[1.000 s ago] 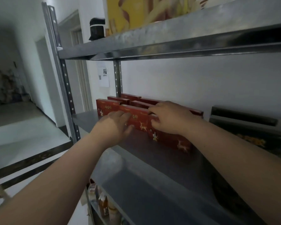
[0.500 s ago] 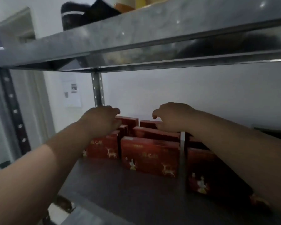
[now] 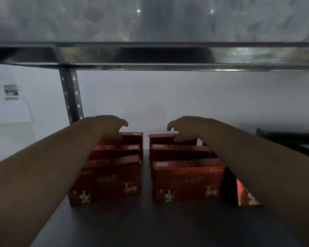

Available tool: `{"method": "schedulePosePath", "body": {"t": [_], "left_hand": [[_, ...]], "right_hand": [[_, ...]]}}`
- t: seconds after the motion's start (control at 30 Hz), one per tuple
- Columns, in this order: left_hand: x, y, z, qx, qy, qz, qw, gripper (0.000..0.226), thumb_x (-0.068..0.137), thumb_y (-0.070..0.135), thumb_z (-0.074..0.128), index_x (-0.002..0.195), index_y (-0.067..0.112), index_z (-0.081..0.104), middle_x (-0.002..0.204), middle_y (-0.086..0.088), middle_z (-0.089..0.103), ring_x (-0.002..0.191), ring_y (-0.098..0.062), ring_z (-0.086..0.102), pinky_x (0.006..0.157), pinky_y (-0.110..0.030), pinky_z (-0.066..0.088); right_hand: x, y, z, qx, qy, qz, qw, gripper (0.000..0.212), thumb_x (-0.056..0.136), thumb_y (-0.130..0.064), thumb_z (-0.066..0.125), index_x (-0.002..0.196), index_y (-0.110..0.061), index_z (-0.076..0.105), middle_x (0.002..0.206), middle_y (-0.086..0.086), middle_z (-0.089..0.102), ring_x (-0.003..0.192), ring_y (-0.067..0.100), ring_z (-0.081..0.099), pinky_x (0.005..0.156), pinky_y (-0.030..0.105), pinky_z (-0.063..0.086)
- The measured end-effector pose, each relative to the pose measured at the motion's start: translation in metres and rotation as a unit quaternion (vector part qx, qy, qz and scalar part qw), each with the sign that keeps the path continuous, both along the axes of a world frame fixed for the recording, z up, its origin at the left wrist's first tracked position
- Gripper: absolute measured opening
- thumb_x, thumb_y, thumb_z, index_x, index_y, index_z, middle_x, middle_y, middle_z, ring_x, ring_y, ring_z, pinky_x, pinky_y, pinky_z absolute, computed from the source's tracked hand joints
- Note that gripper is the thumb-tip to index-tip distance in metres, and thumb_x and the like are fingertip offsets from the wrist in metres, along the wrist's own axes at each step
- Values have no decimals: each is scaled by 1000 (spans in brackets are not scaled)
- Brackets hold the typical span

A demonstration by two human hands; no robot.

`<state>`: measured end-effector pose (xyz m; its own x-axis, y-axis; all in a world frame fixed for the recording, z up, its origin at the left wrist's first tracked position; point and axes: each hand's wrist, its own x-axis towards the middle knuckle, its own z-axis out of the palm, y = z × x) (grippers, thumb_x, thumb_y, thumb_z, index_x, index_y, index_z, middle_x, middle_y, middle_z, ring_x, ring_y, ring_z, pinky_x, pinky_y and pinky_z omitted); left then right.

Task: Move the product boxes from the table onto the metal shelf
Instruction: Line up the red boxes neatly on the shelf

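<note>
Red product boxes [image 3: 187, 179] already on metal shelf [image 3: 150, 225], two rows mid-frame. Step looks like squaring them up. L hand [image 3: 107, 127] & R hand [image 3: 187, 129] on rear boxes [image 3: 132, 139], fingers curled; gripping or just touching, can't tell. Next prob.: let go w/o tipping any, fetch more.

I count seven red product boxes [image 3: 107, 182] on the metal shelf [image 3: 150, 225]. Three are in the left row, three in the right row [image 3: 187, 180], and one [image 3: 246, 195] is half hidden behind the right forearm. There are two hands, the left hand [image 3: 109, 125] and the right hand [image 3: 185, 127]. There is one perforated upright [image 3: 70, 97].
</note>
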<state>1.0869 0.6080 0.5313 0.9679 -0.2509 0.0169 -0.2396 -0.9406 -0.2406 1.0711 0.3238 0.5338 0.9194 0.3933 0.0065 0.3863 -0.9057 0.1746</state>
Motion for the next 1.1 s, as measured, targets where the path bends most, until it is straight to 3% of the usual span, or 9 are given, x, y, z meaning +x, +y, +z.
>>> {"method": "schedulePosePath", "body": {"t": [0.2,0.4,0.53,0.8,0.97,1.1], "left_hand": [[7,14,-8,9,1,-40,999,42,88,18,60,127,33,58,124,8,62,104,-14,57,91,-35,50],[5,20,-9,-6,-6,-54,998,41,89,17,59,128,32,60,125,7,61,109,-15,56,92,-34,48],[4,20,-10,-11,-4,-65,998,41,89,20,61,129,32,60,126,8,61,110,-15,56,95,-36,48],[2,21,-11,-8,-12,-64,998,40,90,23,60,128,34,60,124,9,62,110,-15,56,94,-38,48],[4,23,-12,-5,-17,-69,997,41,90,24,60,130,34,59,126,9,61,113,-15,56,96,-39,48],[7,28,-12,1,-15,-68,998,43,90,22,61,131,32,59,126,8,61,115,-15,55,97,-40,47]], "right_hand": [[11,1,-9,-4,-8,-20,1000,53,85,-26,70,135,-34,53,127,-3,60,109,20,56,90,38,51],[19,8,-14,9,-24,-23,999,44,84,-20,66,125,-36,59,114,-6,62,103,19,57,82,35,52],[23,10,-18,22,-34,-15,999,43,84,-20,64,123,-37,59,106,-9,57,98,17,55,70,31,45],[21,9,-16,35,-25,-11,999,42,82,-22,66,120,-41,61,109,-12,58,101,16,56,85,39,55],[20,10,-16,35,-31,-9,999,40,83,-22,66,119,-39,61,108,-12,56,101,16,55,83,37,54],[21,10,-17,44,-30,-18,998,42,83,-19,64,120,-39,61,111,-10,57,99,15,54,71,30,48]]}}
